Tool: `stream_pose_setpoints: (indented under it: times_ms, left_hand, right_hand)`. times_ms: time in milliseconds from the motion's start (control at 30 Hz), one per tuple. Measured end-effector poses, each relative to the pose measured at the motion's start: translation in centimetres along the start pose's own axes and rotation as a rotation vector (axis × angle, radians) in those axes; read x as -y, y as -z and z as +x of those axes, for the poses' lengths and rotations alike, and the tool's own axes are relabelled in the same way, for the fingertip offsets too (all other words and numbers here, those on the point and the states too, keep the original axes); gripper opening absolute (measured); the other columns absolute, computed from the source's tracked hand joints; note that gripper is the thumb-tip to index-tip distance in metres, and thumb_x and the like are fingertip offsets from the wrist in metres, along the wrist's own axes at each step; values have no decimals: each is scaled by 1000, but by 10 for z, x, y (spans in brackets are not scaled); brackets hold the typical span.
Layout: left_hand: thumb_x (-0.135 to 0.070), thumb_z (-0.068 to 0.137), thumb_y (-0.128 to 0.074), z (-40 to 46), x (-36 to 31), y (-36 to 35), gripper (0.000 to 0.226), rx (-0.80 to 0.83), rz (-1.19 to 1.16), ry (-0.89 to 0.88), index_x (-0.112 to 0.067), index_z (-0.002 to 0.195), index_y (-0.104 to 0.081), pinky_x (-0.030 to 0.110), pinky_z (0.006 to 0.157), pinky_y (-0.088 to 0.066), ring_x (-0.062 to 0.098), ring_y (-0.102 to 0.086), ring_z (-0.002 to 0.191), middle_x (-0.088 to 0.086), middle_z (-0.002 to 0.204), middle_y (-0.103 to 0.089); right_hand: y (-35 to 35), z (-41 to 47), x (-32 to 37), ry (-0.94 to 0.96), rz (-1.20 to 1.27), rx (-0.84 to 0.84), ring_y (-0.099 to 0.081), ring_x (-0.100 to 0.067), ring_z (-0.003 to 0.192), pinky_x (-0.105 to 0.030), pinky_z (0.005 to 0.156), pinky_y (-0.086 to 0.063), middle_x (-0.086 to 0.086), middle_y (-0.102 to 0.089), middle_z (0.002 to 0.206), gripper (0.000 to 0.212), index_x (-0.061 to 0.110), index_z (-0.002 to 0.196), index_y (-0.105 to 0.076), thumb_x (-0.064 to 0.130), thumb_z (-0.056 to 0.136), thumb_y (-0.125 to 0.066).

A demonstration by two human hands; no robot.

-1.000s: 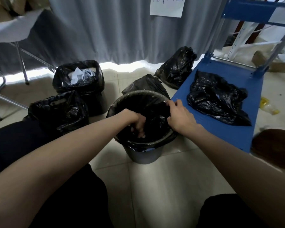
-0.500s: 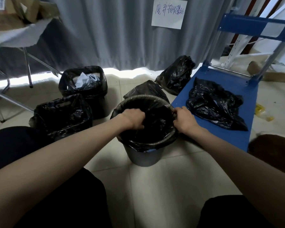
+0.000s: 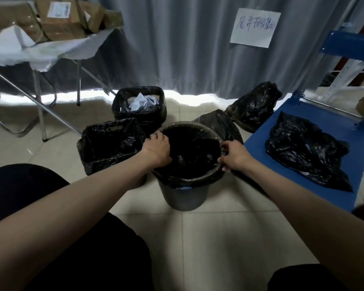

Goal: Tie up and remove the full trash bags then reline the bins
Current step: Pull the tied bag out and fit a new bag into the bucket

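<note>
A round grey bin point(image 3: 183, 196) stands on the floor in front of me with a black liner point(image 3: 189, 158) folded over its rim. My left hand point(image 3: 157, 150) rests on the left side of the rim, fingers curled on the liner. My right hand point(image 3: 235, 155) pinches the liner at the right side of the rim. Two tied full black bags lie behind the bin: the near bag point(image 3: 221, 124) and the far bag point(image 3: 254, 106).
A square lined bin point(image 3: 108, 143) stands at left and another lined bin point(image 3: 140, 103) holding paper stands behind it. A blue cart deck point(image 3: 324, 127) at right carries loose black bags point(image 3: 305, 150). A folding table's legs point(image 3: 40, 106) stand at far left, grey curtain behind.
My left hand has come out of the inside of the bin and moved to the left rim. My right hand has stayed at the right rim. My head has tilted up.
</note>
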State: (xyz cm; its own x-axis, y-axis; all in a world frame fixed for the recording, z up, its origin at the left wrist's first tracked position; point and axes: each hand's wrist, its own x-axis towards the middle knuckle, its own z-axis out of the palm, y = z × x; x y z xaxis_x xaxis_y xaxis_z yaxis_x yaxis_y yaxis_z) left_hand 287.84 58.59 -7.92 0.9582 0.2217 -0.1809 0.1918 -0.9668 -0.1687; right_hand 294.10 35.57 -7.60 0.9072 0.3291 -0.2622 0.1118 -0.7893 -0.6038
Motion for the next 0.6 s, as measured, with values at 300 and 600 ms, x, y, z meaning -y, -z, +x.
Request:
stream_pose_setpoints:
  times_ms: [300, 600]
  left_hand:
    - [-49, 89, -58, 2, 52, -10, 84, 36, 54, 170, -1, 149, -23, 44, 113, -31, 40, -30, 139, 26, 155, -17]
    - [-45, 93, -48, 16, 68, 1, 61, -14, 6, 220, -9, 141, -36, 47, 109, -33, 38, -34, 136, 18, 148, -34]
  right_hand:
    - [-37, 21, 42, 163, -164, 11, -46, -34, 127, -42, 109, -37, -12, -38, 139, 52, 6, 141, -45, 20, 92, -58]
    - [-55, 26, 75, 234, -450, -118, -41, -35, 126, -48, 100, -41, -12, -37, 139, 52, 9, 140, -41, 38, 97, -48]
